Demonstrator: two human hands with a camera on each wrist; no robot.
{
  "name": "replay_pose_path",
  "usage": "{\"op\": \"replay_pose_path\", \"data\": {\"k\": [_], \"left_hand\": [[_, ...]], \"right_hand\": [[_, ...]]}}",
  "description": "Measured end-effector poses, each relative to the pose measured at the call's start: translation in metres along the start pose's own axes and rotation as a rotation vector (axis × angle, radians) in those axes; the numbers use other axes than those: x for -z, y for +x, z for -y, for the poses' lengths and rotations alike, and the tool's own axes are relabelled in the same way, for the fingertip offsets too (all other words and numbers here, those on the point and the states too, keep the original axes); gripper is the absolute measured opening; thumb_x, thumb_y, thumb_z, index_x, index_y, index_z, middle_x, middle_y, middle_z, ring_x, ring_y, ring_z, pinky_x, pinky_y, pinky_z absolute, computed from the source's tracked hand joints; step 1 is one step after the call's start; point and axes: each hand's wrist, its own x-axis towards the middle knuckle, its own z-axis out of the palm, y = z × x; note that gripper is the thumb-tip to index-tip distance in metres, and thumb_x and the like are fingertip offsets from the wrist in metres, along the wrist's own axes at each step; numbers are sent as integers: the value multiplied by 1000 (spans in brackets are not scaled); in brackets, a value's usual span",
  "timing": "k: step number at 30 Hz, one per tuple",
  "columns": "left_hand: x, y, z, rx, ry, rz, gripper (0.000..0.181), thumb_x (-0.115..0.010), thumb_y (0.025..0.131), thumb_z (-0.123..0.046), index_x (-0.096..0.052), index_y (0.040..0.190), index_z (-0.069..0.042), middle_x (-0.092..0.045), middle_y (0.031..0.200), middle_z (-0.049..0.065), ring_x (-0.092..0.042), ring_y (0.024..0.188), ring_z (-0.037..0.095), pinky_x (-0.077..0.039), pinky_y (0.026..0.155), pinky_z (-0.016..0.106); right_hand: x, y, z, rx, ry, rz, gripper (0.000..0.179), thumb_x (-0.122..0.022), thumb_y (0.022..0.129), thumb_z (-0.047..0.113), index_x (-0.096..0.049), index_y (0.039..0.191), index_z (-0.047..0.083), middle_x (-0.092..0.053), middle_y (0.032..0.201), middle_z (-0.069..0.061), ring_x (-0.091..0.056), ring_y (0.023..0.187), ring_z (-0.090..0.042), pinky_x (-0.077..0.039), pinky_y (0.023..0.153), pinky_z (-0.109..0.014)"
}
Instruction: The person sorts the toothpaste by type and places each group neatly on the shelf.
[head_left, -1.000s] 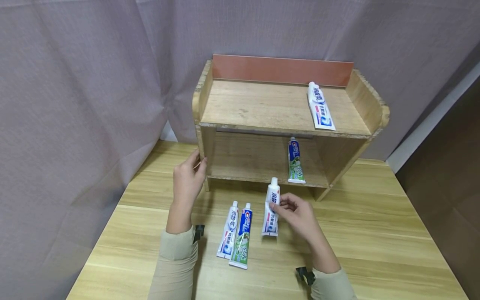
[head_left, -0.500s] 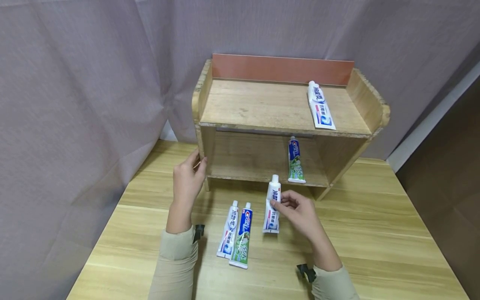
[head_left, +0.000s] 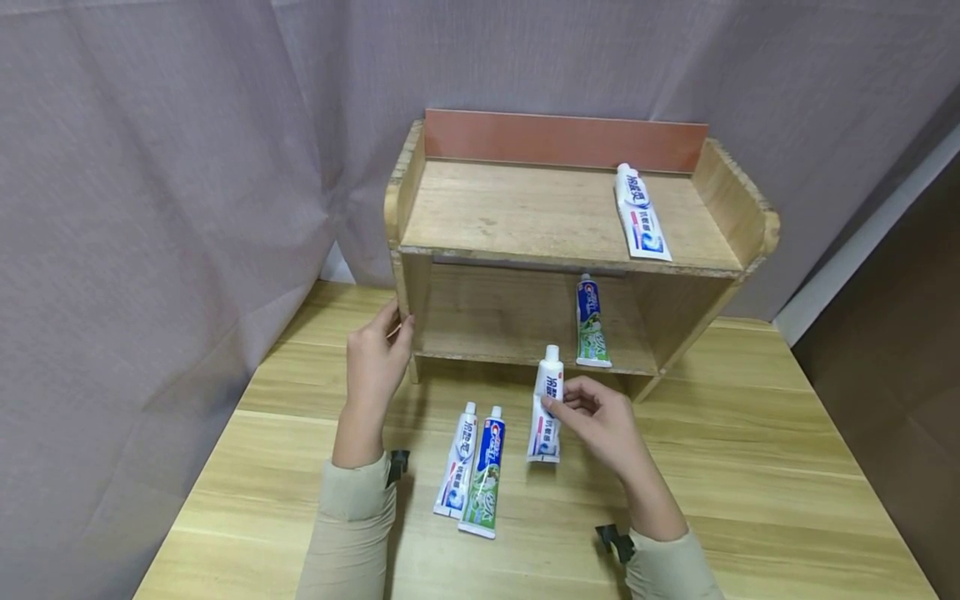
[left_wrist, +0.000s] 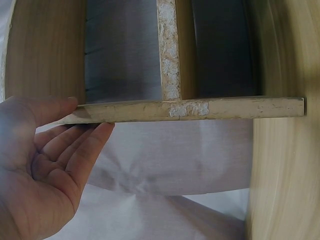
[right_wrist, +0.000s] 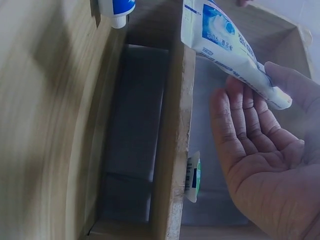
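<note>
My right hand pinches a white toothpaste tube between thumb and fingers, cap pointing toward the shelf. It is held in front of the lower board, over the table. In the right wrist view the thumb lies on one face of that toothpaste tube, fingertips on the other. My left hand grips the left side panel of the small wooden shelf; the left wrist view has the thumb inside the panel and the fingers outside.
A white toothpaste tube lies on the top board at right, a blue-green one on the lower board. Another white tube and a blue-green tube lie side by side on the table. Grey cloth hangs behind.
My right hand has carried the white toothpaste tube slightly forward, toward the shelf. The left hand stays on the side panel, and the other tubes have not moved.
</note>
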Motion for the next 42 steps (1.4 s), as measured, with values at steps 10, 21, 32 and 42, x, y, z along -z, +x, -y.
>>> {"op": "replay_pose_path", "data": {"k": [10, 21, 32, 42], "left_hand": [[0, 0, 1, -4, 3, 1, 29, -66, 97, -7, -68, 125, 0, -71, 114, 21, -71, 104, 32, -62, 84, 26], [-1, 0, 2, 2, 4, 2, 29, -66, 97, -8, -68, 125, -1, -71, 114, 20, -71, 105, 32, -62, 84, 25], [-1, 0, 2, -1, 5, -3, 28, -66, 97, -8, -69, 124, -1, -72, 113, 19, -71, 105, 31, -62, 84, 28], [-1, 0, 2, 3, 5, -1, 28, -66, 97, -7, -69, 124, 0, -72, 113, 20, -71, 104, 32, -62, 84, 25]], "right_hand": [[2, 2, 6, 20, -5, 3, 17, -77, 89, 8, -69, 99, -3, -71, 91, -16, -68, 80, -28, -63, 71, -23], [2, 12, -26, 34, -14, -10, 22, -80, 88, 21, -71, 100, 4, -73, 92, -7, -68, 80, -20, -63, 70, -24], [4, 14, -22, 80, -2, -22, 22, -81, 88, 23, -72, 97, 5, -73, 90, -7, -68, 78, -19, -63, 69, -24], [4, 16, -21, 83, -1, -24, 23, -81, 87, 23, -72, 98, 5, -73, 89, -7, -69, 77, -20, -64, 70, -25]]}}
